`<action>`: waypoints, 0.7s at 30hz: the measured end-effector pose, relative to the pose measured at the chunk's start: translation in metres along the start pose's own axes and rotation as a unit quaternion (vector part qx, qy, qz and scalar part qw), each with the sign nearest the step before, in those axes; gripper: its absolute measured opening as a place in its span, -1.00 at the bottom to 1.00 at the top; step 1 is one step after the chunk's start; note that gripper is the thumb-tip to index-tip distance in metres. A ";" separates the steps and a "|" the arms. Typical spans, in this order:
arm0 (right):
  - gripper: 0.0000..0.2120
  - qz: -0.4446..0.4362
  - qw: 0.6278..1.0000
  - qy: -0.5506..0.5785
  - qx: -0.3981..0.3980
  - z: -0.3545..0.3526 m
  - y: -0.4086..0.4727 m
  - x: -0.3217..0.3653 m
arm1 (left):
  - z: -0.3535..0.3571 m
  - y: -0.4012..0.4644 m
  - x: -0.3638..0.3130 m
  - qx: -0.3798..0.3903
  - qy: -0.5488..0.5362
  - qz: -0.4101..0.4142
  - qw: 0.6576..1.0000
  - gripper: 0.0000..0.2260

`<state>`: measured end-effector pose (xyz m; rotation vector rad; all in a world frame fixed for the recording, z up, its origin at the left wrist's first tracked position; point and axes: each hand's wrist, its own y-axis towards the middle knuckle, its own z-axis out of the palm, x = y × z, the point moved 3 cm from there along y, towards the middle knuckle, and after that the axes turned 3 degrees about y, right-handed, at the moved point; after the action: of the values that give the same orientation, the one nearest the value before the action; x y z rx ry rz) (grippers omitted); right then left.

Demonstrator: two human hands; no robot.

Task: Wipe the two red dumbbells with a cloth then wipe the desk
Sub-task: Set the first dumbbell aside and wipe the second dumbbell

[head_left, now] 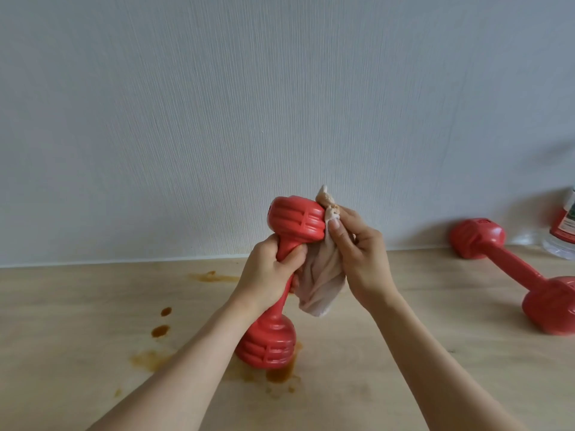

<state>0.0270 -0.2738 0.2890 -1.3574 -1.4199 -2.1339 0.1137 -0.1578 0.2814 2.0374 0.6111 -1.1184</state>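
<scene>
Dumbbell (281,284) in red plastic, stood nearly upright with its lower head (267,345) resting on the desk (373,353) and its upper head (295,225) tilted slightly left. Left hand (267,275), fingers curled round the handle just below the upper head, holds the weight steady, apparently so that the desk carries the load while the other hand works. Right hand (354,247) pinches a pale cloth (320,275) between thumb and fingers and presses it against the right side of the upper head; the loose end hangs below the pinch, beside the handle. Brown spills (161,329) lie on the desk left of and below the grip, and one sits at the foot of the standing weight. Second dumbbell (516,275) lies on its side well to the right of both hands, untouched, next to a clear bottle (563,231) at the frame edge. Judged stage: first weight being wiped; second weight and desk not yet done.
</scene>
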 end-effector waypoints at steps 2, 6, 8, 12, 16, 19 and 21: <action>-0.78 0.003 1.000 -0.014 -0.008 0.005 0.001 0.005 | -0.001 0.000 0.002 0.001 -0.006 -0.010 1.000 -0.84; -0.71 -0.101 0.964 -0.247 -0.008 0.024 0.008 0.024 | -0.003 0.001 0.004 0.001 -0.017 -0.033 0.999 -0.81; -0.69 -0.127 0.947 -0.296 -0.013 0.028 0.008 0.024 | -0.003 0.001 0.005 0.001 -0.022 -0.036 0.999 -0.82; -0.71 -0.075 0.990 -0.115 -0.020 0.011 0.003 0.005 | -0.001 0.002 0.003 0.002 -0.009 -0.005 1.000 -0.82; -0.73 -0.031 0.997 -0.064 -0.013 0.003 0.002 -0.003 | 0.000 0.002 0.002 0.012 -0.009 -0.014 1.000 -0.84; -0.71 -0.104 0.977 -0.180 -0.035 0.011 0.001 0.006 | 0.000 0.003 0.001 0.005 0.003 -0.021 1.000 -0.81; -0.70 -0.207 0.919 -0.334 -0.040 0.021 0.000 0.016 | 0.000 0.003 0.001 0.003 0.018 -0.025 1.000 -0.81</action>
<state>0.0301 -0.2515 0.3039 -2.1169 -2.0373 -2.0622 0.1159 -0.1599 0.2819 2.0621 0.6801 -1.1160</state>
